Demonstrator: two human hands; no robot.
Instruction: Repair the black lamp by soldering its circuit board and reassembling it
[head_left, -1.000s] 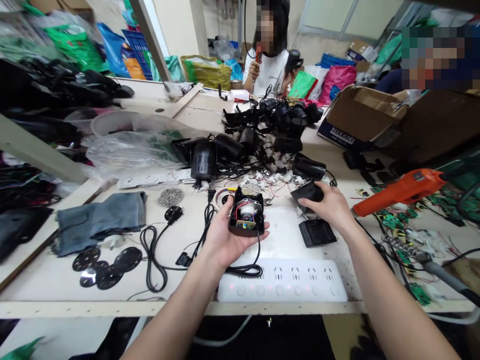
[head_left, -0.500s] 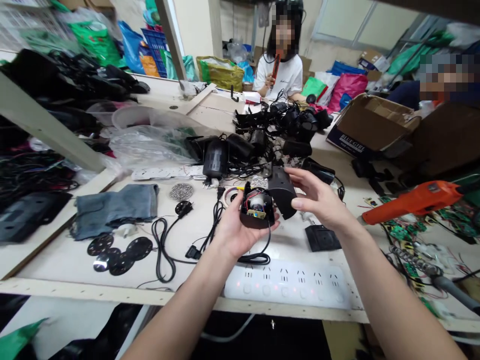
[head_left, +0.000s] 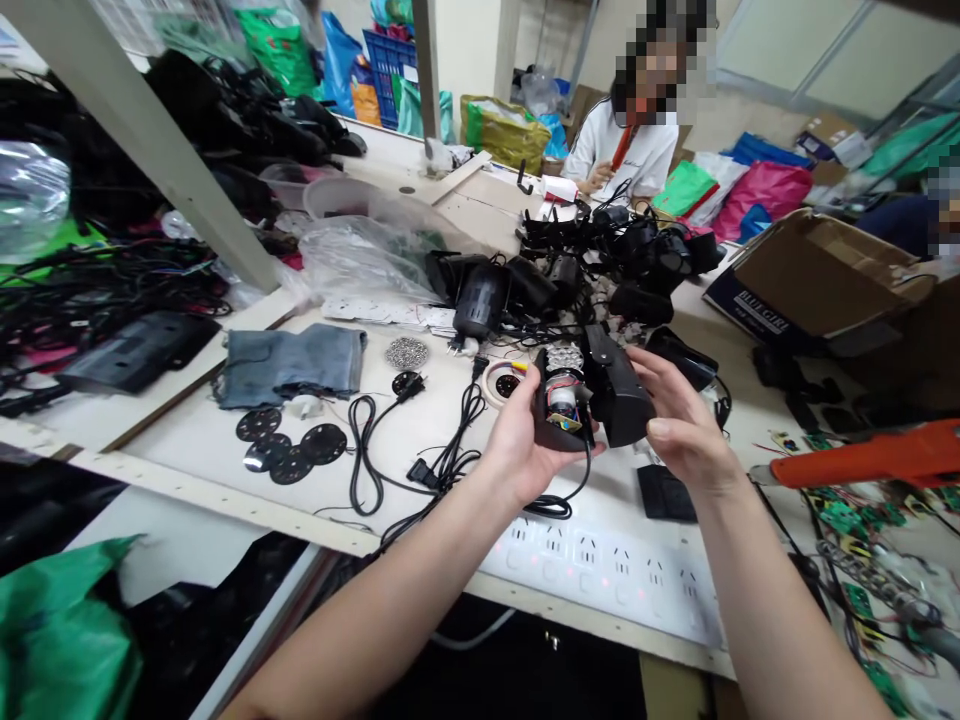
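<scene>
Currently the left hand (head_left: 525,440) is clamped around an open housing (head_left: 559,415), held above the worktop (head_left: 420,440) with its motor and wiring facing the camera. The right hand (head_left: 679,425) is closed on a black cover (head_left: 619,395), which lies immediately right of the housing and touches its right edge. The cover's long axis runs up-left to down-right, roughly parallel to the housing's open side, so both parts sit between the two hands. A cord (head_left: 555,500) hangs from the housing to the power strip (head_left: 600,570) below. Legible writing: "BLUE GIRL" on the cardboard box (head_left: 817,275) at right. No other labels are readable.
</scene>
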